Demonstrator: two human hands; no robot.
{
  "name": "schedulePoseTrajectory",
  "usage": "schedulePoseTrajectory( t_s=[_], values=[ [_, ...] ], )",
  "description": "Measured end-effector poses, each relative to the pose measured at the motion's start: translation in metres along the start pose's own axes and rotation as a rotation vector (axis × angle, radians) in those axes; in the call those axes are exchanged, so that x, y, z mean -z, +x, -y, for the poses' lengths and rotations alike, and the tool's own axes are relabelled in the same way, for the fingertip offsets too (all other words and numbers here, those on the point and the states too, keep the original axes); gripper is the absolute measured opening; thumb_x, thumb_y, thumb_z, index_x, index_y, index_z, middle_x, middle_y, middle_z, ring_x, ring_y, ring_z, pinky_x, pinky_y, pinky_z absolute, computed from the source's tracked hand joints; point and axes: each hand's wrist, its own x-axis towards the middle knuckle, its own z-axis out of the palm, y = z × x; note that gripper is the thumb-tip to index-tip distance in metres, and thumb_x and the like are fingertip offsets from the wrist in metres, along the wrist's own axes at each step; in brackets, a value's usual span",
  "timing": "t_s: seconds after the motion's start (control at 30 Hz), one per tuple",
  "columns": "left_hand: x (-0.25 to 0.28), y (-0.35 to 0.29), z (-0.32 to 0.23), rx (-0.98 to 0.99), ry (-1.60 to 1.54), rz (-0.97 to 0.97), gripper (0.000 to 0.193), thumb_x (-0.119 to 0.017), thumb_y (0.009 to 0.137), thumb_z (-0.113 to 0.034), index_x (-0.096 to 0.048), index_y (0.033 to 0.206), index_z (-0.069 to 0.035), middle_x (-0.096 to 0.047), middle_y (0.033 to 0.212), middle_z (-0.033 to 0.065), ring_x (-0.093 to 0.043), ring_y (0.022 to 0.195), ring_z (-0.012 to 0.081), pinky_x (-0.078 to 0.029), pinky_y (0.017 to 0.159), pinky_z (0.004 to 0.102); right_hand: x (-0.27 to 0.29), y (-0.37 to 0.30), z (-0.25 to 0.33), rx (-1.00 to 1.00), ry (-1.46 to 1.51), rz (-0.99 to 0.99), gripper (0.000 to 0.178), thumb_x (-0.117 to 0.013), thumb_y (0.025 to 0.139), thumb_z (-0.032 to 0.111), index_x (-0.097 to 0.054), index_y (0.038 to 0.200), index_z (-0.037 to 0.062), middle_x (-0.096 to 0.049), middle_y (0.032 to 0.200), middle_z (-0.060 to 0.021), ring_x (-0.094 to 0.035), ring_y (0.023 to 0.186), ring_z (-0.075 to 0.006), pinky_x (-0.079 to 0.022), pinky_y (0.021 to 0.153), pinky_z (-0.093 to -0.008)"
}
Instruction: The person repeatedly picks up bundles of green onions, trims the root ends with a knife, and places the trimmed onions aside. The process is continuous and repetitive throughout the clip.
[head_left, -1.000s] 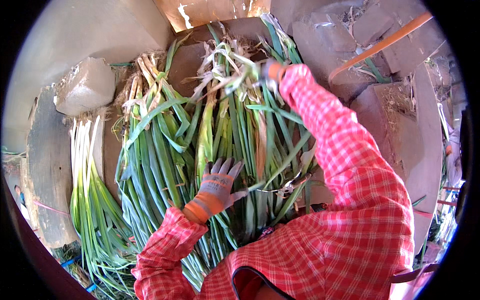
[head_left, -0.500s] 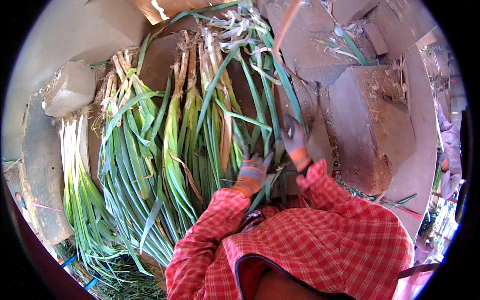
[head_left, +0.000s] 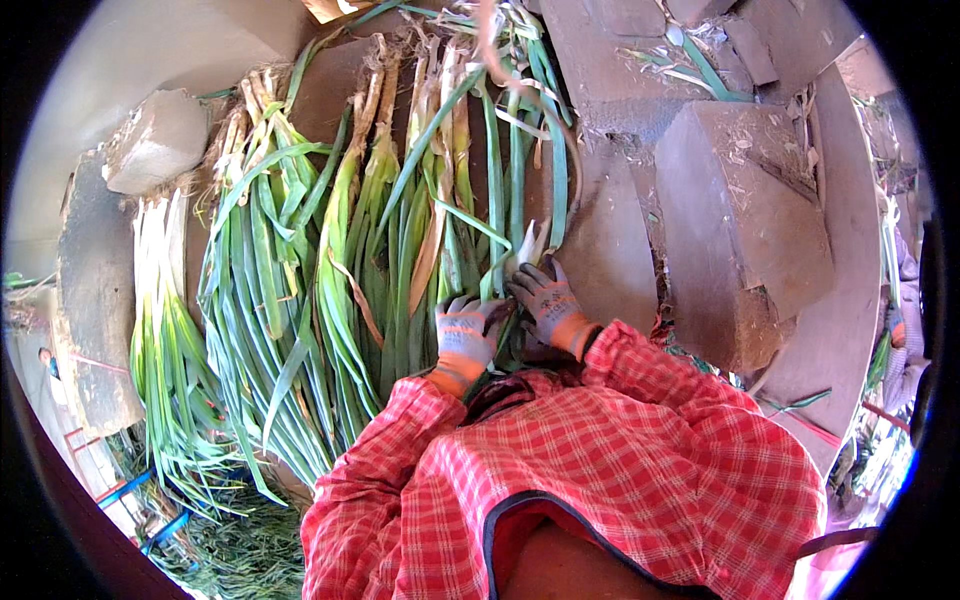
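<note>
Long green onions with pale, rooty ends lie side by side, the main pile of green onions left of my hands. Both hands wear grey gloves with orange cuffs. My left hand is closed on green leaves at the pile's right edge. Close beside it, my right hand has its fingers curled round a leaf, with a whitish leaf piece sticking up above the fingertips. Loose green leaves run away from my hands toward the far side. What lies under my palms is hidden.
A separate bunch of white-stemmed green onions lies at the far left, near a stone block. Large brown blocks stand at the right. A blurred brownish strand hangs at the top. More greens lie at lower left.
My right hand has drawn back toward me and left, closer to my left hand. My left hand has shifted slightly left. A whitish leaf piece now shows above my right fingers.
</note>
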Motion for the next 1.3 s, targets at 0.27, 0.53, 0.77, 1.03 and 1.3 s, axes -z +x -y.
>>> schedulePoseTrajectory(
  t_s=[0.27,0.53,0.77,1.03,1.3],
  values=[
    [0.082,0.021,0.075,0.422,-1.079,-0.375,0.024,-0.057,0.078,-0.003,-0.065,0.101,-0.001,-0.069,0.085,0.01,-0.066,0.078,0.0248,-0.053,0.071,0.0343,0.054,0.014,-0.05,-0.072,0.222,0.109,0.035,-0.064,0.078,0.044,-0.067,0.084,0.0104,-0.067,0.079,-0.0095,-0.062,0.069,-0.0303,-0.048,0.063,-0.0428],
    [0.165,0.044,0.079,0.16,0.032,-0.063,0.056,-0.062,0.084,-0.046,-0.051,0.129,-0.014,-0.064,0.107,0.0208,-0.062,0.099,0.0321,-0.047,0.087,0.0389,0.129,-0.002,-0.052,-0.487,1.355,-0.449,0.023,-0.069,0.083,0.028,-0.064,0.083,0.006,-0.054,0.057,0.0011,-0.048,0.047,-0.0066,-0.034,0.043,-0.0229],
    [0.06,0.041,-0.032,0.509,-1.607,-0.21,0.017,-0.063,0.088,-0.024,-0.061,0.097,-0.01,-0.063,0.081,0.0016,-0.061,0.07,0.0135,-0.051,0.062,0.0274,0.112,-0.028,0.034,-0.245,0.299,-0.337,0.055,-0.075,0.066,0.04,-0.057,0.105,0.0065,-0.063,0.095,-0.0155,-0.059,0.096,-0.0344,-0.045,0.084,-0.0468],
    [0.048,0.021,-0.012,0.362,-1.334,0.231,0.031,-0.06,0.09,-0.028,-0.058,0.112,-0.006,-0.065,0.092,0.011,-0.062,0.081,0.0163,-0.049,0.072,0.0277,0.078,-0.024,0.027,-0.125,0.506,-0.027,0.077,-0.072,0.072,0.037,-0.039,0.13,-0.0032,-0.047,0.124,-0.0257,-0.042,0.117,-0.0444,-0.036,0.1,-0.0491],
    [0.04,-0.033,0.018,0.345,-0.138,-0.113,0.067,-0.064,0.081,-0.039,-0.04,0.137,-0.011,-0.05,0.129,0.0195,-0.048,0.117,0.0368,-0.039,0.099,0.041,0.033,0.001,-0.029,-0.41,0.436,-0.198,0.062,-0.062,0.083,0.024,-0.035,0.133,0.0014,-0.058,0.1,-0.0266,-0.059,0.09,-0.0417,-0.048,0.079,-0.0483]
  ],
)
